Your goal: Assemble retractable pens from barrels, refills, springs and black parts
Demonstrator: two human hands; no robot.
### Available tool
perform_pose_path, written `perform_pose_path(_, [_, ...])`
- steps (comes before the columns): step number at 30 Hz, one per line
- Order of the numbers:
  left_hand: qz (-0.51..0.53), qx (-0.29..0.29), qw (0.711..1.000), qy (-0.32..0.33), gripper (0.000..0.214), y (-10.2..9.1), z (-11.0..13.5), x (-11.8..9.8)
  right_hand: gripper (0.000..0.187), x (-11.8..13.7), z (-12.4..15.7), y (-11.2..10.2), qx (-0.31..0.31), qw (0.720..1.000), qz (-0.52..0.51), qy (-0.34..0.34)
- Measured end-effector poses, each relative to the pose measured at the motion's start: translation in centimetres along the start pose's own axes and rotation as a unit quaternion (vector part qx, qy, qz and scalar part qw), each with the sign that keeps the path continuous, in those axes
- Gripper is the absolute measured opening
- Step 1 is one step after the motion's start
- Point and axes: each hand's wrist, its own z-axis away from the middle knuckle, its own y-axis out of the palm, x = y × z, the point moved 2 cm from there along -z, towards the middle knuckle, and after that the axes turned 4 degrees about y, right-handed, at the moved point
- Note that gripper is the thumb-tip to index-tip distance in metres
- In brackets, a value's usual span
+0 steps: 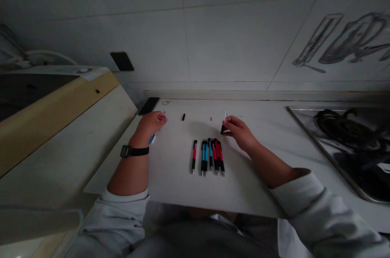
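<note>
Right hand [240, 130] pinches a black pen part [223, 129]; left hand [150, 124] curls round a blue pen [152, 139]. Loose cap [183, 117], eleven o'clock of the pen row [210, 156], could roll if nudged.

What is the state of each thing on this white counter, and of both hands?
Red and blue plastic pens: lying side by side, assembled.
Left hand: shut on blue and white pen piece.
Right hand: pinching small black pen part.
Small black cap: loose on white counter.
Black flat phone: screen dark.
Steel gas stove: unlit.
</note>
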Motion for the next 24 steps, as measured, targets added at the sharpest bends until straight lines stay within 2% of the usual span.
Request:
perform_pose_path(3, [0.164, -0.027, 0.983, 0.083, 0.025, 2.1, 0.7, -6.0, 0.041, -0.3, 0.3, 0.7, 0.014, 0.999, -0.049, 0.018])
perform_pose_path(5, [0.246, -0.005, 0.961, 0.124, 0.026, 4.0, 1.7, -10.2, 0.039, -0.6, 0.5, 1.2, 0.022, 0.997, -0.065, 0.026])
perform_pose_path(7, [0.283, 0.032, 0.947, 0.149, 0.028, 5.8, 2.6, -13.7, 0.037, -1.0, 0.8, 1.7, 0.027, 0.996, -0.076, 0.031])
perform_pose_path(9, [0.298, 0.051, 0.939, 0.162, 0.03, 7.1, 3.0, -15.9, 0.035, -1.2, 1.0, 2.0, 0.028, 0.995, -0.089, 0.033])
perform_pose_path(11, [0.313, 0.054, 0.935, 0.161, 0.028, 7.9, 3.0, -16.8, 0.033, -1.3, 1.1, 2.1, 0.026, 0.994, -0.1, 0.028])
perform_pose_path(13, [0.332, 0.051, 0.93, 0.152, 0.027, 8.5, 2.7, -16.8, 0.031, -1.1, 1.1, 2.1, 0.014, 0.995, -0.102, 0.016])
perform_pose_path(18, [0.368, 0.069, 0.917, 0.137, 0.035, 9.5, 2.3, -15.6, 0.031, -1.0, 0.6, 1.3, -0.033, 0.99, -0.137, 0.005])
perform_pose_path(24, [0.36, 0.076, 0.918, 0.15, 0.023, 10.2, 2.7, -14.8, 0.036, -1.7, -0.1, 0.9, -0.045, 0.986, -0.162, 0.011])
